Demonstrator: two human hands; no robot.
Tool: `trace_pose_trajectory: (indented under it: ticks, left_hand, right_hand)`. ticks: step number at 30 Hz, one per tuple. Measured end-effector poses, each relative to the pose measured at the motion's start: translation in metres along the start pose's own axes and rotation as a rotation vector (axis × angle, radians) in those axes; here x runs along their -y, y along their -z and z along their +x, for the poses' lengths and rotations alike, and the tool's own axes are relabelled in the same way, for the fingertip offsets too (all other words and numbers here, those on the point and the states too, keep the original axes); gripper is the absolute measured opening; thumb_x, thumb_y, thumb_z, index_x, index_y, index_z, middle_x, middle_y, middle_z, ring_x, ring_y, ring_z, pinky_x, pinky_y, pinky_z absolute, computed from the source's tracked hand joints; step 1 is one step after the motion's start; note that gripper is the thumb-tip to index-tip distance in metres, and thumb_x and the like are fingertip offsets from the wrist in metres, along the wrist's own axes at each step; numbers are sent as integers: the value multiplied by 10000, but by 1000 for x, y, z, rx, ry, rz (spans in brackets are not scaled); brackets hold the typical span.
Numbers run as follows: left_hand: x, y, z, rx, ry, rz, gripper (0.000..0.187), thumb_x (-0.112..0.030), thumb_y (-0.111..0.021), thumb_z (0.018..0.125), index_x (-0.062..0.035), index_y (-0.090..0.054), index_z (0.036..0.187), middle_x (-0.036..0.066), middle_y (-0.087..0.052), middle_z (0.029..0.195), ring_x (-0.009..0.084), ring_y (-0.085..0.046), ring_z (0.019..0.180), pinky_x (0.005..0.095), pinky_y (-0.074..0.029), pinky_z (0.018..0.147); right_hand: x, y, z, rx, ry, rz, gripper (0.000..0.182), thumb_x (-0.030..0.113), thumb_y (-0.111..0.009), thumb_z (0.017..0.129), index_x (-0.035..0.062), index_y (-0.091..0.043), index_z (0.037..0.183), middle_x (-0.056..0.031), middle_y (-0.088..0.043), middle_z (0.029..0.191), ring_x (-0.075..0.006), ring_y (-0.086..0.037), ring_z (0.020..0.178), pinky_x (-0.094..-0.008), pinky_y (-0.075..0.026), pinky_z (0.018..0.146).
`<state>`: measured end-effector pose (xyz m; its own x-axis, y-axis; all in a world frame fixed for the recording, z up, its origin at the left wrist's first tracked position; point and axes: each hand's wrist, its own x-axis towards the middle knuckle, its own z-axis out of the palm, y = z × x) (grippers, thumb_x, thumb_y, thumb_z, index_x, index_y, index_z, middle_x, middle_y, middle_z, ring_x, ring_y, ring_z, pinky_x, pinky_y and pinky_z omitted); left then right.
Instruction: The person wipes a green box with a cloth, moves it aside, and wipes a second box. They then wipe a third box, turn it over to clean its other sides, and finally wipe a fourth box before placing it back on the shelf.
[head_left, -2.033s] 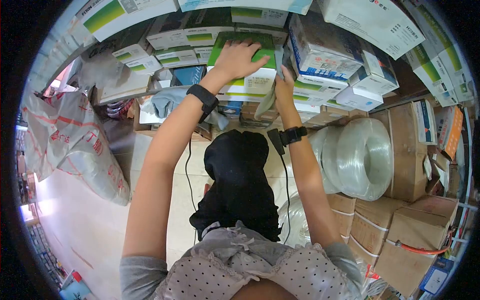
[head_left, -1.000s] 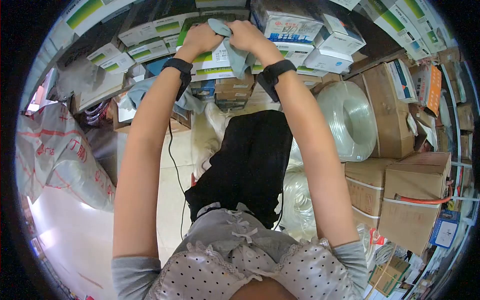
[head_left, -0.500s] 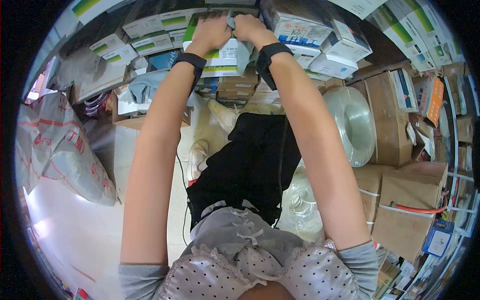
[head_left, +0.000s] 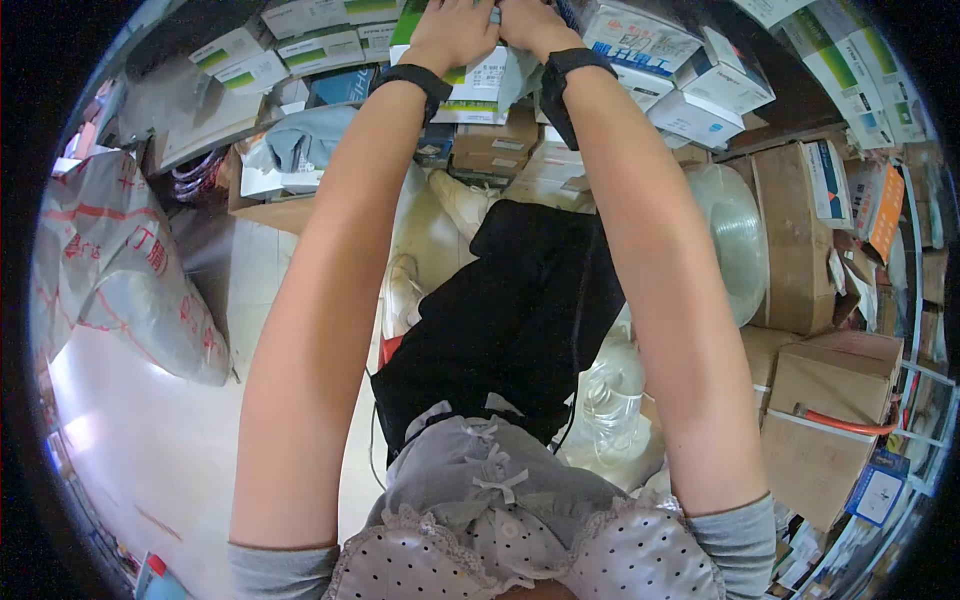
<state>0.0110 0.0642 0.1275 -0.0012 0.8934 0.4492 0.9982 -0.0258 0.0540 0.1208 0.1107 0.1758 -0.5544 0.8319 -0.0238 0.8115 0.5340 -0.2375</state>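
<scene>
At the top edge of the view, my left hand and my right hand are side by side, fingers closed on a grey-blue cloth. The cloth shows between my fingers and hangs below my right hand. Some fingertips are cut off by the frame edge. Right behind the cloth stands a green and white box, stacked with others. My left hand lies over its upper part. A black band circles each wrist.
White and green boxes line the shelf to the left, blue-lettered boxes to the right. Coiled clear tubing and cardboard boxes stand at the right. A plastic sack is at the left; another cloth lies on a carton.
Both hands have shifted up and slightly right in the view, with the cloth. The shelf boxes have also shifted up and right, as the camera view has moved.
</scene>
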Motion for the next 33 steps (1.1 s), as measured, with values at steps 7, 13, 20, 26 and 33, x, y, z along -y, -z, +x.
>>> trace_pose_trajectory:
  ticks: [7, 13, 20, 26, 33]
  left_hand:
    - [-6, 6, -14, 40, -24, -27, 459, -309, -325, 858, 5, -477, 1156, 210, -432, 1252, 361, -386, 1161, 468, -290, 970]
    - [-7, 4, -21, 67, 1, -89, 484, -311, -320, 858, 1, -442, 1208, 188, -423, 1279, 362, -321, 1231, 470, -244, 1020]
    - [-10, 13, -24, 118, 2, -46, 484, -304, -338, 842, -8, -425, 1215, 181, -410, 1282, 360, -289, 1246, 486, -213, 1026]
    - [6, -22, -16, -82, -131, 181, 466, -328, -376, 830, -24, -422, 1179, 164, -475, 1218, 329, -403, 1180, 464, -341, 944]
    - [-1, -8, -14, 21, -78, 109, 458, -335, -358, 830, -38, -441, 1169, 151, -481, 1183, 315, -391, 1173, 453, -334, 950]
  right_hand:
    - [0, -7, -16, -70, 25, -45, 241, 165, -479, 834, 9, -632, 936, -196, -607, 1002, -337, -581, 947, -408, -477, 798]
    - [-1, -12, -20, -123, 48, -47, 239, 149, -473, 822, 8, -632, 931, -194, -609, 994, -331, -586, 940, -407, -480, 794]
    - [1, -14, -18, -134, 47, -22, 235, 145, -470, 820, 21, -636, 932, -198, -609, 987, -332, -587, 933, -404, -480, 790]
    - [-15, -30, -1, -166, 78, -30, 268, 191, -484, 816, 49, -632, 987, -199, -593, 1041, -345, -578, 969, -420, -475, 817]
    - [-21, -39, 1, -241, 95, -13, 264, 161, -485, 800, 57, -630, 994, -185, -604, 1028, -338, -587, 957, -434, -479, 809]
